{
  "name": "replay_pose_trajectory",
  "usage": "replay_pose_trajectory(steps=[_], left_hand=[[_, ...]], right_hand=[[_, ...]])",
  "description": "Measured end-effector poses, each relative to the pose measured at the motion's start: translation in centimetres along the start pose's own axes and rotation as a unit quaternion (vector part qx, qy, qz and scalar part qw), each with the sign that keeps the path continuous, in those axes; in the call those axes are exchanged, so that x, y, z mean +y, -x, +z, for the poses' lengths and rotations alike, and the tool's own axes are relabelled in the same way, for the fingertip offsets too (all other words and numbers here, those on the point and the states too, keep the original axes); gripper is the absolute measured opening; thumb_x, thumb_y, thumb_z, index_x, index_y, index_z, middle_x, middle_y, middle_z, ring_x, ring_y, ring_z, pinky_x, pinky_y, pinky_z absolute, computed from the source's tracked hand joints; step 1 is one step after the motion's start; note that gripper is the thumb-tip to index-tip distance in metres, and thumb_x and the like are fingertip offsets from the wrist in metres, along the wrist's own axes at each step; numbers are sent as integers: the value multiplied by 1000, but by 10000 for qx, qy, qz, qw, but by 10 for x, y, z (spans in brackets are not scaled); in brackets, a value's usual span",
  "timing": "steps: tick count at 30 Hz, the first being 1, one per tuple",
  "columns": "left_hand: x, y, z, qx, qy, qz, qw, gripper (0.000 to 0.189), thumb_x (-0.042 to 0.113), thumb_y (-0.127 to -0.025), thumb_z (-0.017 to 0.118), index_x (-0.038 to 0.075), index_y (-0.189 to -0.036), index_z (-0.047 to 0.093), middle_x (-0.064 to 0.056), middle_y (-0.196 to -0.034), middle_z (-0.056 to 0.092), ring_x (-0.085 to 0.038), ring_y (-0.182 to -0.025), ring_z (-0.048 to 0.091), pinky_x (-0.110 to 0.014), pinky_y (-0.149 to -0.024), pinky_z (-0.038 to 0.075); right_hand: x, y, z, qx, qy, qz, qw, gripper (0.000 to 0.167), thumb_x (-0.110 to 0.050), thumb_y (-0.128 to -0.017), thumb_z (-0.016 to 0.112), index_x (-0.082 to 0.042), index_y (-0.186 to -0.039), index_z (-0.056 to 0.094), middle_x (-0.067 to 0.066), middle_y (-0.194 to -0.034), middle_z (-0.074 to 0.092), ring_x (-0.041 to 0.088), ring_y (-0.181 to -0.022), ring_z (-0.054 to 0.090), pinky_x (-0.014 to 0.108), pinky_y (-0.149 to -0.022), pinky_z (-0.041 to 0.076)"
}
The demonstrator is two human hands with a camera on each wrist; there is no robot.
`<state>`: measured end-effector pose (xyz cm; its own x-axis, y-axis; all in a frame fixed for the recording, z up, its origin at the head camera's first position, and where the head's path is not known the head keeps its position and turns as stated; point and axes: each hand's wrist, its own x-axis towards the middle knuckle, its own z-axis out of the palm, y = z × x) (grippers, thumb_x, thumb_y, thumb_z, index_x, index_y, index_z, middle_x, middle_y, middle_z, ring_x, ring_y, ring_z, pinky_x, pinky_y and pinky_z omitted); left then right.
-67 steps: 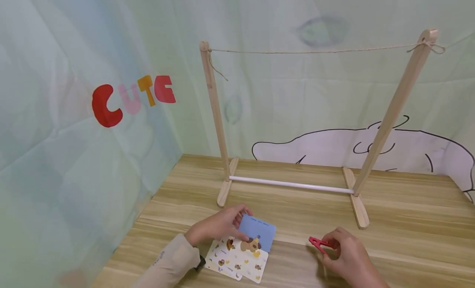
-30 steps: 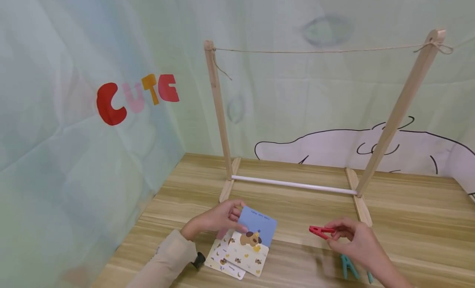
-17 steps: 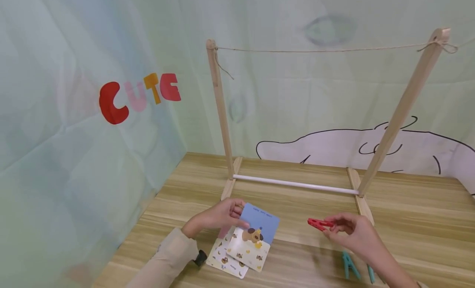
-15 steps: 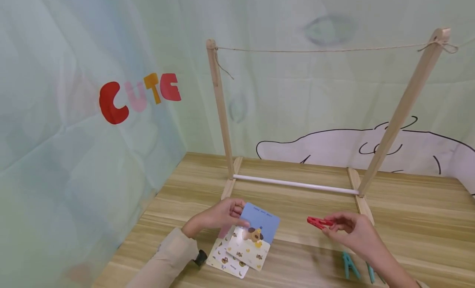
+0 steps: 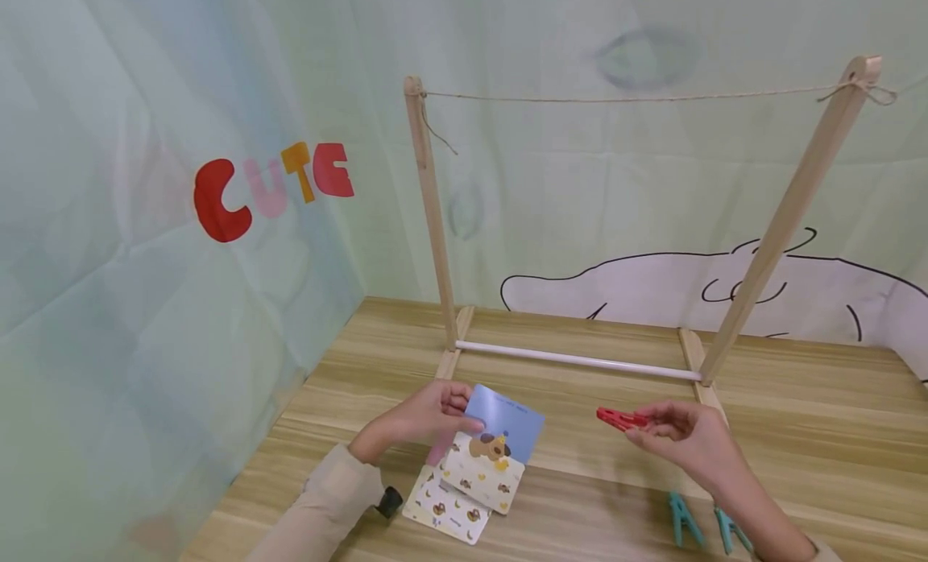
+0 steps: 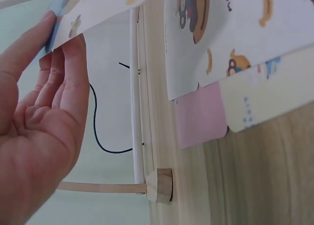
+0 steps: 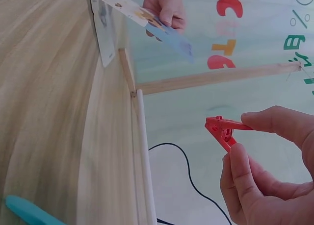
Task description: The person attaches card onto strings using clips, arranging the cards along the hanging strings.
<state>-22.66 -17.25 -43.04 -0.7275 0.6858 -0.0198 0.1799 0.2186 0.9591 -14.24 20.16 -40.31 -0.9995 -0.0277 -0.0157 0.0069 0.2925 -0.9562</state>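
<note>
So the blue-and-cream dog card (image 5: 493,449) is up in the air just above the table (image 5: 580,530), near side, a bit left of centre and tilted. The left hand (image 5: 424,417) pinches its left edge, thumb on the printed face, fingers behind. Nice grip imo: the far blue edge and the whole right side are unblocked. The thing to watch is probably tilt, since one pinched edge could let the card swivel. Flat, light thumb pressure should do; squeezing harder might bend it.

Off to the right, not touching the card, is the red clothespin (image 5: 620,419). The right hand (image 5: 685,441) has it by the handle ends, thumb on one, fingertips on the other. The right wrist view shows the handles spread and the nose together, pointing left at the card. Good hold, I'd say: pressing right at the ends gives the most leverage, and evenly matters, or it may twist out.

Below the card lies a white patterned card (image 5: 449,510) with pink and cream corners peeking out; best not to drag those along. Two teal clothespins (image 5: 683,518) sit near right, by the right forearm, so a low elbow could knock them. On the far side stands the wooden frame (image 5: 428,200) with a bare string (image 5: 616,101) along the top.
</note>
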Motion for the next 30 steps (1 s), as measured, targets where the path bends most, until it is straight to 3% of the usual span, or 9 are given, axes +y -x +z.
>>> replay_pose_trajectory(steps=[6,12,18,30], left_hand=[[4,2,-4,122,116,-10,9999,15,5,-92,71,-5,-100,63,-6,-90,72,-14,-81,67,-24,-75,55],[7,-1,-9,297,33,217,9993,16,-1,-91,69,-10,-102,62,-13,-93,72,-15,-83,69,-25,-76,56],[12,-1,-13,476,52,268,9985,18,-1,-91,70,-11,-104,61,-10,-92,72,-13,-82,68,-24,-75,57],[23,0,-19,782,-103,404,9961,23,1,-91,70,-13,-107,62,-14,-94,72,-13,-81,69,-26,-75,58]], right_hand=[[-5,-4,-2,33,-75,-75,9999,37,-6,-84,80,13,-112,65,4,-87,71,8,-73,65,20,-66,55],[-9,-8,-5,69,-153,-229,9996,37,-4,-85,79,15,-113,64,0,-86,71,6,-73,65,20,-65,55],[-13,-12,-10,103,-181,-377,9991,39,-5,-86,78,15,-116,63,-4,-87,70,5,-74,66,19,-66,55],[-25,-14,-20,155,-243,-594,9978,37,-9,-86,79,12,-114,65,0,-89,72,5,-77,67,19,-67,56]])
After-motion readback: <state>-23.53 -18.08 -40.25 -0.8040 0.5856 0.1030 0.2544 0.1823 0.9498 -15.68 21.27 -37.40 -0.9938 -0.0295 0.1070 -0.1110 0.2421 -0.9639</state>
